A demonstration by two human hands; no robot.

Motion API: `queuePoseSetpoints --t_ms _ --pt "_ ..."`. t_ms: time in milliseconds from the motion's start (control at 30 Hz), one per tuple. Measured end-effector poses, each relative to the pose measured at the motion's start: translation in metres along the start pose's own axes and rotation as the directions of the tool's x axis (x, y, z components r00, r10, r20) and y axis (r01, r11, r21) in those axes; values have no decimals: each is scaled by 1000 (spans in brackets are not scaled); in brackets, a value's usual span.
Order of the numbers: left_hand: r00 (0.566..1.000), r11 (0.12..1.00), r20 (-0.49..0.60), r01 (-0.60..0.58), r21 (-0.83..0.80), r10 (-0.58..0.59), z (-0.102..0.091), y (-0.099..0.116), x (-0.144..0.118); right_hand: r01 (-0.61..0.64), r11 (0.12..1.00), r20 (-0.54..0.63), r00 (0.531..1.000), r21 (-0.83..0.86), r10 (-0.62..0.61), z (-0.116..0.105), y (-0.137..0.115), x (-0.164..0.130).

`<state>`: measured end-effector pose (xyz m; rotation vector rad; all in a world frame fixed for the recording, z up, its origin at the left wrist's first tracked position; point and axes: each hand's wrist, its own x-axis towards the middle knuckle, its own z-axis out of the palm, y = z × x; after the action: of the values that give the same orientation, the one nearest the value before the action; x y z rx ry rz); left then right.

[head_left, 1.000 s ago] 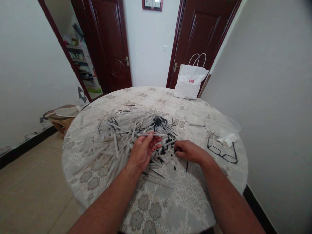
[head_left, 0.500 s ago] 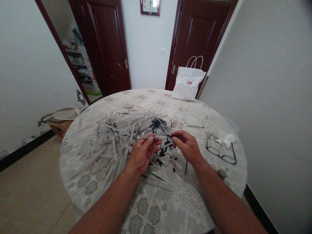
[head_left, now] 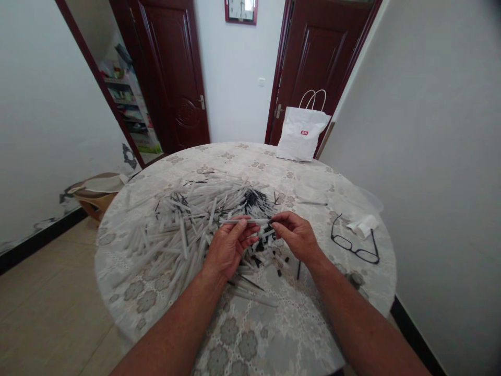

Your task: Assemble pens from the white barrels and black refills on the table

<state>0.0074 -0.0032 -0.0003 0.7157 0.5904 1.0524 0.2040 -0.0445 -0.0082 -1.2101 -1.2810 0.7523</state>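
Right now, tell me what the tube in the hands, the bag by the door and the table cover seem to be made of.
Tube held between left hand and right hand: likely plastic, pale grey, semi-matt and straight.
Bag: probably paper, matt white, creased, with thin cord handles.
Table cover: looks like lace-patterned vinyl or cloth; slight sheen, so uncertain.

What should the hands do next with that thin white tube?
Probably push the small dark piece pinched in the right hand into the end of the thin white plastic tube: the left hand holds the tube level, and the right fingertips already meet its end.
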Motion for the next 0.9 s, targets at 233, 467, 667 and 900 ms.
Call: queuePoseSetpoints --t_ms 233,467,667,900 --pt "1000 1000 10 20 16 -20 0 -1 0 17 1000 10 1000 -11 -17 -1 2 1" --pt "1000 999 -4 25 41 -25 0 -1 -2 48 999 15 999 -23 -47 0 3 -1" --pt "999 998 4 32 55 -32 0 0 -2 19 990 9 1000 -140 -18 2 -2 -2" --pt "999 998 11 33 56 -33 2 0 -4 55 981 47 998 -184 -47 3 -8 -8"
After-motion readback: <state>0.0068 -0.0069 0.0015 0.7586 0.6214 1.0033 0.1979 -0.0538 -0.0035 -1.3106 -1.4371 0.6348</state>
